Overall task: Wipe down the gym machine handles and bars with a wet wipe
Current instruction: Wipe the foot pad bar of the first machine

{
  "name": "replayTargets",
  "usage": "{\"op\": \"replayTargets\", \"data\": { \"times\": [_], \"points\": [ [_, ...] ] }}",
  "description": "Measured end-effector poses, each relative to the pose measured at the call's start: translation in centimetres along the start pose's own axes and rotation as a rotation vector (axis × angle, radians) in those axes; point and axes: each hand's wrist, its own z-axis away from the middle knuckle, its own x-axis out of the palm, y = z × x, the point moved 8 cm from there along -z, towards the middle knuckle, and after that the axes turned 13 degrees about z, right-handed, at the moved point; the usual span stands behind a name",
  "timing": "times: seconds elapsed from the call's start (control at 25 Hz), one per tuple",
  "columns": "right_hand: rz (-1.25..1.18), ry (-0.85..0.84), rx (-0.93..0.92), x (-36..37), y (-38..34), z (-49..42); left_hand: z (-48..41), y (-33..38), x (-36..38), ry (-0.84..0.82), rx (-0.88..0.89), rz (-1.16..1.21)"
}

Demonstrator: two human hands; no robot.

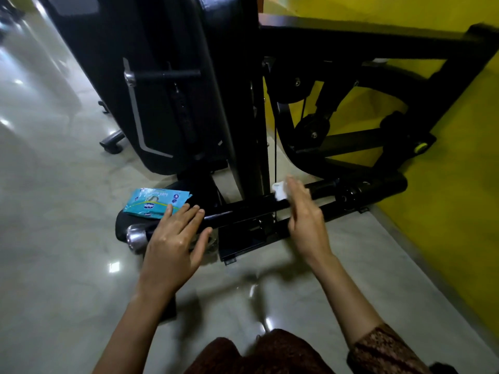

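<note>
Here, down low at the foot of the black steel gym machine frame (351,41), a long black metal bar (237,211) is running from 8 o'clock to 2 o'clock across the glossy grey tiled floor (54,211). The right hand (305,220) is reaching out with fingers stretched nearly straight, pressing a crumpled white wet wipe (280,191) against the bar at the hand's 12 o'clock tip; motion is blurring the fingers. The left hand (175,238) is lying flat and spread over the bar, holding nothing, just beside its rounded chrome end cap (136,237). A teal plastic wipes packet (155,202) is sitting at that hand's 11 o'clock. A yellow painted wall (445,211) is standing at 3 o'clock.
</note>
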Motion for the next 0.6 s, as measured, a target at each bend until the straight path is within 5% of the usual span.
{"op": "replayTargets", "data": {
  "times": [0.2,0.44,0.6],
  "points": [
    [0.22,-0.004,-0.559,0.8,-4.2,2.1,-0.6,-0.2,0.5,-0.052,-0.021,-0.007],
    [0.254,-0.061,0.129,-1.8,6.0,-1.7,-0.8,0.3,1.2,-0.075,-0.045,0.014],
    [0.127,-0.13,0.095,-1.0,0.8,-0.8,-0.7,0.4,1.7,-0.09,-0.054,0.021]
  ]
}}
